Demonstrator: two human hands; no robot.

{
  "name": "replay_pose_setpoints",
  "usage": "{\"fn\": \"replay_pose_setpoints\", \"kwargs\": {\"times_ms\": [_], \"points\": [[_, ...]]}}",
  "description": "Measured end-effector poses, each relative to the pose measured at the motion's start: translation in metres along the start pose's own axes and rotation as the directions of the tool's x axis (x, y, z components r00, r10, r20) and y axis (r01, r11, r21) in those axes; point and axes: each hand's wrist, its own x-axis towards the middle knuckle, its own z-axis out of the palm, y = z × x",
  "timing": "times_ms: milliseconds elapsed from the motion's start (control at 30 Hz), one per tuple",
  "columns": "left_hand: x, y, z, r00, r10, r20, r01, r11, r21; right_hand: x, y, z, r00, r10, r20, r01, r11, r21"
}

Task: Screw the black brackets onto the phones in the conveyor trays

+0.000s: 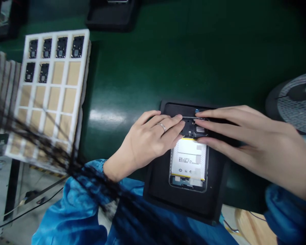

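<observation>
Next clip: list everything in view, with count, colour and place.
work surface: one, dark green, under everything
compartment tray: one, white, far left
small parts: six, black, top two rows of the tray
holder: one, black, centre
opened phone: one, dark frame, lying in the holder
battery: one, white with yellow edges, inside the phone
module: one, black, upper end of the phone
second holder: one, black, top edge
wire grille: one, grey, right edge
ring: one, silver, on a left finger
sleeves: two, blue, bottom
left hand: one, fingertips on the module
right hand: one, fingers stretched, tips on the module
</observation>
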Motion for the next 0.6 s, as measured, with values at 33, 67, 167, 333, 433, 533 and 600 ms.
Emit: {"fn": "replay_pose_setpoints", "kwargs": {"times_ms": [33,67,167,333,433,533,600], "points": [[0.000,0.000,0.000,1.000,-0.002,0.005,0.002,1.000,-0.001,0.000,0.000,0.001,1.000,-0.012,-0.004,0.012,1.000,-0.007],[0.000,0.000,-0.001,1.000,-0.006,0.011,0.006,1.000,-0.004,0.001,0.000,0.001,1.000,-0.026,-0.007,0.026,1.000,-0.016],[-0.001,-0.001,-0.003,0.999,-0.030,0.040,0.031,0.999,-0.020,0.001,-0.001,0.002,0.998,-0.055,-0.009,0.055,0.998,-0.037],[0.002,-0.003,-0.005,0.994,-0.017,0.106,0.018,1.000,0.000,-0.003,-0.002,0.004,0.999,-0.035,-0.002,0.035,0.999,-0.042],[0.005,-0.003,-0.004,0.993,0.010,0.115,-0.013,1.000,0.027,-0.004,-0.003,0.005,1.000,-0.021,0.006,0.021,0.999,-0.049],[0.005,-0.001,-0.003,0.987,-0.039,0.154,0.041,0.999,-0.011,-0.003,-0.007,0.004,1.000,-0.005,-0.002,0.005,0.999,-0.050],[0.005,0.000,-0.002,0.985,-0.091,0.147,0.098,0.994,-0.044,-0.002,-0.010,0.003,1.000,0.009,-0.018,-0.009,0.999,-0.049]]}}
